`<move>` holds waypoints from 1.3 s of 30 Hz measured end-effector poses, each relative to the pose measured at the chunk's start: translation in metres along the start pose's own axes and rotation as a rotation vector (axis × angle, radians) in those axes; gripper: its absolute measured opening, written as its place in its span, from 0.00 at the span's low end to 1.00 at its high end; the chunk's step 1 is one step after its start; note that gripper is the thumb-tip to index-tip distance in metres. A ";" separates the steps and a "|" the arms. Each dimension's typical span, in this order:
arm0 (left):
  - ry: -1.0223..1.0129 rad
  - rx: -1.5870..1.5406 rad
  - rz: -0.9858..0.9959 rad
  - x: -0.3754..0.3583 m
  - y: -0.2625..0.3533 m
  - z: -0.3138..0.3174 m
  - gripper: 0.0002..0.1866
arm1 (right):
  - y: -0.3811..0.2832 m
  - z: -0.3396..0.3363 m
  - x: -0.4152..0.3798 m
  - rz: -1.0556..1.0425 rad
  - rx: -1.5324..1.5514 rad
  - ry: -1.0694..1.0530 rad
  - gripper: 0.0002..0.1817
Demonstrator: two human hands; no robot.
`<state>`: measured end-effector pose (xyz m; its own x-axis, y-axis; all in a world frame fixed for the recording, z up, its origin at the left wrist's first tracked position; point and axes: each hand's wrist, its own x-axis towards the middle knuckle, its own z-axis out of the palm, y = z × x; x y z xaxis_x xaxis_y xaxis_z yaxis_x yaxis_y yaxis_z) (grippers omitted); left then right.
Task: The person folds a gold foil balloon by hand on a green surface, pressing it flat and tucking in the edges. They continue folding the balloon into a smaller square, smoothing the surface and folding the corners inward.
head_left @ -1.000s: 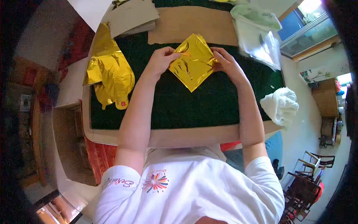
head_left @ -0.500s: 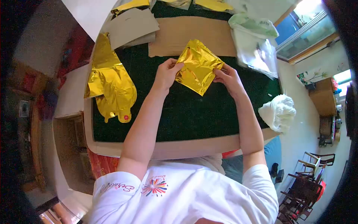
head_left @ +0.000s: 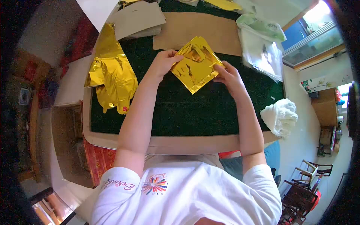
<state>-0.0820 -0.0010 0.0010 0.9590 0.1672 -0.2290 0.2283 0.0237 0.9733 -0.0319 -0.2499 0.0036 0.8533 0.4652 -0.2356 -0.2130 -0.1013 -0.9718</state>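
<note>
Between my two hands is a folded gold foil balloon [head_left: 197, 67], a shiny square held corner-down above the dark green table surface. My left hand [head_left: 165, 63] pinches its left corner between thumb and fingers. At the right corner, my right hand [head_left: 228, 77] grips it in the same way, thumb on top. More gold foil balloons [head_left: 114, 78] lie spread flat at the table's left side, one with a small red round mark near its lower edge.
Grey-white cards [head_left: 138, 20] are stacked at the back left beside a brown cardboard sheet [head_left: 198, 32]. Clear plastic bags [head_left: 262, 56] lie at the back right. A bundle of white string [head_left: 279, 117] rests by the right edge. Further gold foil [head_left: 223, 4] is at the far edge.
The gold foil square has tilted and shifted slightly left in my hands, and its outline looks flatter and neater. Both hands still hold it. The camera view has moved a little.
</note>
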 end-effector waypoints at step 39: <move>-0.299 -0.233 -0.085 -0.021 0.002 0.001 0.17 | -0.002 0.000 -0.004 0.011 0.458 0.117 0.14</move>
<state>-0.1015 -0.0054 0.0076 0.9529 -0.1391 -0.2695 0.2974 0.2540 0.9204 -0.0346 -0.2514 0.0063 0.8922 0.3615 -0.2708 -0.3875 0.3047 -0.8701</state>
